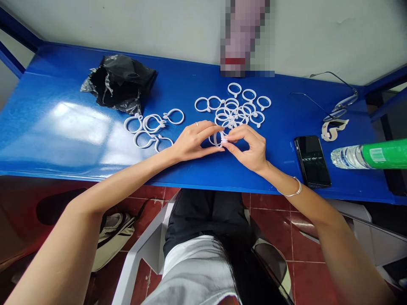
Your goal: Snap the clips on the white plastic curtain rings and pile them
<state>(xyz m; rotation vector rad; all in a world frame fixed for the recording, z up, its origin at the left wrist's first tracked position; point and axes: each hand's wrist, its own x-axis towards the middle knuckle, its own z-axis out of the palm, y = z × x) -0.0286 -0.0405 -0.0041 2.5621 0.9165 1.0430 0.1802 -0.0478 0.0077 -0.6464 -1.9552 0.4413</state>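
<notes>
Both hands meet over the blue table (57, 135) and pinch one white plastic ring (218, 139) between them. My left hand (192, 142) grips its left side with thumb and fingers. My right hand (249, 146) pinches its right side at the clasp. Just beyond the hands lies a pile of several white rings (237, 108). A smaller group of white rings (152, 127) lies to the left of my left hand.
A crumpled black plastic bag (119, 82) sits at the back left. To the right lie a black phone (312, 161), a plastic bottle with a green label (370, 156) on its side, and eyeglasses (341, 103). A white chair stands under the table.
</notes>
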